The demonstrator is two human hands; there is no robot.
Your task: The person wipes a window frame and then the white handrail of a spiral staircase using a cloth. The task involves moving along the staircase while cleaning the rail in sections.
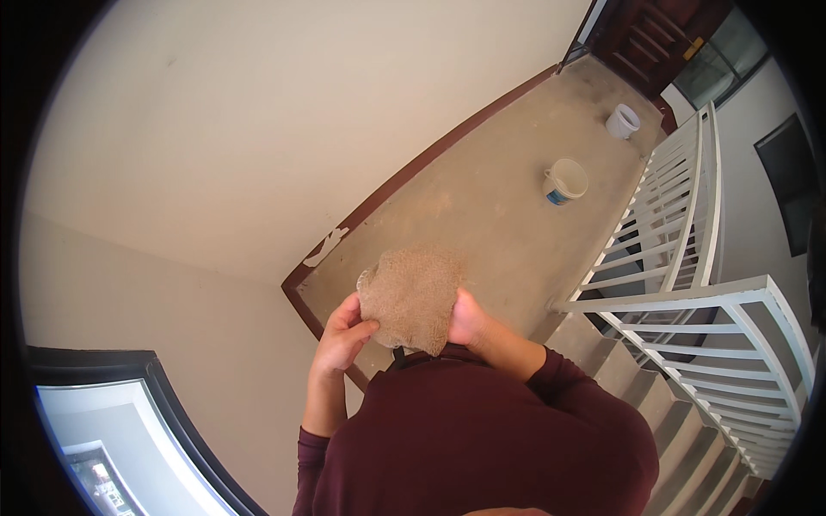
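Note:
A folded tan terry cloth (413, 300) is held between both hands in front of my waist. My left hand (345, 332) grips its left edge, with the thumb on top of the cloth and the fingers behind it. At the opposite edge, my right hand (468, 317) has hold of the fabric; most of its fingers are hidden behind the cloth. Both forearms come out of dark maroon sleeves.
On the concrete floor stand a cream bucket (565, 182) and, farther off, a white bucket (623, 121). White metal railings (671, 300) border stairs (671, 413) descending at the right. A maroon-skirted wall (258, 161) runs along the left; a dark door (652, 39) stands at the far end.

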